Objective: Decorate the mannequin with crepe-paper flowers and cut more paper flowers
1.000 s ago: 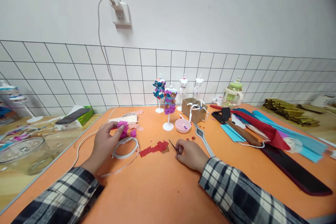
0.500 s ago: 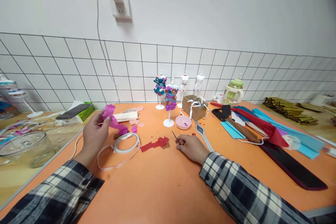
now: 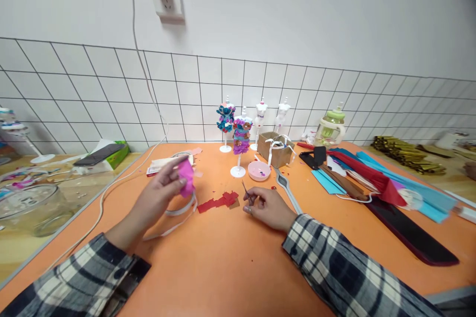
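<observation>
My left hand (image 3: 156,193) pinches a piece of magenta crepe paper (image 3: 187,178) between thumb and fingers, raised over a roll of white tape (image 3: 180,212), which it partly hides. My right hand (image 3: 269,207) is closed around small scissors (image 3: 245,190), their thin blades pointing up and away; the handles are mostly hidden in the fingers. Between the hands lie red crepe paper pieces (image 3: 219,201) on the orange mat (image 3: 223,267). Beyond them stands a small white dress form (image 3: 241,138) covered in purple, blue and brown paper ruffles, beside a shallow pink bowl (image 3: 259,173).
More dress forms (image 3: 225,121) and a brown box (image 3: 274,151) with white ribbon stand behind. To the right lie a grey strap (image 3: 288,190), coloured paper (image 3: 379,178) and a long dark case (image 3: 409,233). A glass jar (image 3: 33,210) and cable (image 3: 100,203) are at left.
My left hand has moved right with the magenta paper, closer to the middle and over the tape roll. My right hand has shifted slightly left with the scissors.
</observation>
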Demonstrator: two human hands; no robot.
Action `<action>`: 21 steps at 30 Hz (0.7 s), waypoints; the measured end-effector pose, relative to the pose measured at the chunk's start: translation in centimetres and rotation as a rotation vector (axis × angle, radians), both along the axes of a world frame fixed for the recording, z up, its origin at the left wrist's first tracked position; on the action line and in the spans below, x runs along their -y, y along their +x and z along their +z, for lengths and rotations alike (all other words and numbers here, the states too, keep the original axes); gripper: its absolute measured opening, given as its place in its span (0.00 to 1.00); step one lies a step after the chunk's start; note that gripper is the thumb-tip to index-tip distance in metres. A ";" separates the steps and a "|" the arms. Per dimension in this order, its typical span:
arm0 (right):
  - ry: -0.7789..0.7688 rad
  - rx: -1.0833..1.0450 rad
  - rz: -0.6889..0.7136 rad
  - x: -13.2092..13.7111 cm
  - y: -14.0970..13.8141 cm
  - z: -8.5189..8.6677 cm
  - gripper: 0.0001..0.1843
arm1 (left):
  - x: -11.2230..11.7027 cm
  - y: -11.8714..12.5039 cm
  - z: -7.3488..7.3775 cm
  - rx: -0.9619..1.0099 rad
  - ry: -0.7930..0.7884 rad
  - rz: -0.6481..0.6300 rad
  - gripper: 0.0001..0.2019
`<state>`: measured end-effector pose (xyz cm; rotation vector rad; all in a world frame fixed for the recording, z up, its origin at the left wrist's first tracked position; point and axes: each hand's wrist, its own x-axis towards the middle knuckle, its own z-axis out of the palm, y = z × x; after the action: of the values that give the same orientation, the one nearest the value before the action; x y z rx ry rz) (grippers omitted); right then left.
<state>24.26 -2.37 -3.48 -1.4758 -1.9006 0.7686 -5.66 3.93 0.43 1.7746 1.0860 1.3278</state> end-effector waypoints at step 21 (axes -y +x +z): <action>-0.456 -0.648 0.305 2.4 -3.0 0.1 0.30 | 6.8 4.7 -2.0 -0.191 -0.479 -0.639 0.39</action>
<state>21.31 -4.80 -3.40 -0.9844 -1.5036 1.6761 -0.95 -2.87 -1.56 1.6861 0.7452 0.4755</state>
